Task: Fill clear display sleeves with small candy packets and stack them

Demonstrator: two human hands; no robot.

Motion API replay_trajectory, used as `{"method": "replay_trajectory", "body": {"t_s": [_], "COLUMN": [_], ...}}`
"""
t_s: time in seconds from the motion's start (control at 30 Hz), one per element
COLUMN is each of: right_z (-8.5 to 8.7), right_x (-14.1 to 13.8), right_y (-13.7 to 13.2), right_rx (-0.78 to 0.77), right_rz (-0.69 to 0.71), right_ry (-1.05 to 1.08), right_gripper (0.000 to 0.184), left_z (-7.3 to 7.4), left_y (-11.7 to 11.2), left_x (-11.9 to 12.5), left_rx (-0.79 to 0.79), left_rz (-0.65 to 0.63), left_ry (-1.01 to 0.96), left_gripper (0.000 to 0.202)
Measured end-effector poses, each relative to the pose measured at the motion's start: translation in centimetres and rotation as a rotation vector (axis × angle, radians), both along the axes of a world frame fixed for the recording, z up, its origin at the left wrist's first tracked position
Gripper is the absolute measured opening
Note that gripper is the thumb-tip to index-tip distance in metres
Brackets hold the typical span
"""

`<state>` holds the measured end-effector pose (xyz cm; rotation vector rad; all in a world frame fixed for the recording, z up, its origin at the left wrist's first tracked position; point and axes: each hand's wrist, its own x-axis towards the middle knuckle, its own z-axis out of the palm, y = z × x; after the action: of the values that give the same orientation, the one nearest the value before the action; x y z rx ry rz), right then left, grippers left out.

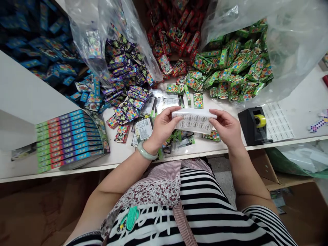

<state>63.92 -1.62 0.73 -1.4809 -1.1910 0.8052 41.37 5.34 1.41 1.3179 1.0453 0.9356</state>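
Note:
Both my hands hold a white sheet of round stickers [195, 120] just above the front of the white table [25, 99]. My left hand [161, 127], with a pale green bangle on its wrist, pinches the sheet's left end. My right hand [227, 128] grips its right end, fingers curled. Under the sheet lie clear flat packets [164, 102] and a barcode label [144, 129]. Small green boxes [197, 99] lie just beyond my fingers.
Piles of small boxes fill the back: blue [48, 51], purple in a clear bag [125, 68], red [176, 34], green in a clear bag [235, 65]. A stack of flat cartons [69, 140] sits left. A black tape dispenser [253, 124] and label sheet [278, 121] sit right.

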Motion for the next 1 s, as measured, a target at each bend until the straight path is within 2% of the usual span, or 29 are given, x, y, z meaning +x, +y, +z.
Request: {"method": "replay_trajectory", "body": {"t_s": [0.07, 0.17, 0.27, 0.33, 0.43, 0.5, 0.6, 0.8, 0.9, 1.0], "right_z": [0.4, 0.9, 1.4, 1.7, 1.7, 1.6, 1.6, 2.1, 2.1, 1.9], "right_x": [-0.3, -0.5, -0.7, -0.9, -1.6, -2.2, -3.0, -3.3, -3.1, -3.0], "right_y": [-0.2, -0.4, -0.4, -0.2, 0.1, 0.1, -0.1, -0.7, -0.7, -0.6], "right_rx": [-0.002, -0.034, -0.034, 0.016, 0.115, 0.115, 0.027, 0.021, 0.042, 0.019], "right_rz": [-0.010, 0.016, 0.080, 0.081, 0.030, 0.031, 0.039, -0.025, 0.010, 0.075], "right_ry": [-0.033, -0.045, -0.063, -0.099, -0.098, -0.006, 0.144, 0.119, 0.143, 0.134], "right_gripper": [0.031, 0.027, 0.019, 0.013, 0.009, 0.009, 0.012, 0.021, 0.017, 0.015], "left_z": [0.3, 1.1, 1.8, 2.0, 1.6, 1.3, 1.3, 2.0, 1.9, 1.8], "left_y": [-0.3, -0.4, -0.4, -0.4, -0.5, -0.6, -0.6, -1.0, -1.3, -1.3], "left_x": [-0.3, -1.0, -1.7, -2.1, -2.2, -2.2, -2.2, -2.3, -2.2, -2.2], "left_rx": [0.067, 0.268, 0.389, 0.312, 0.059, -0.076, -0.189, -0.282, -0.304, -0.234], "left_rz": [0.038, 0.084, 0.094, 0.030, -0.066, -0.041, -0.005, -0.006, 0.016, 0.053], "left_ry": [0.047, 0.192, 0.264, 0.176, -0.041, -0.147, -0.221, -0.247, -0.259, -0.239], "left_gripper": [0.026, 0.008, 0.008, 0.015, 0.026, 0.031, 0.036, 0.034, 0.032, 0.025]}}
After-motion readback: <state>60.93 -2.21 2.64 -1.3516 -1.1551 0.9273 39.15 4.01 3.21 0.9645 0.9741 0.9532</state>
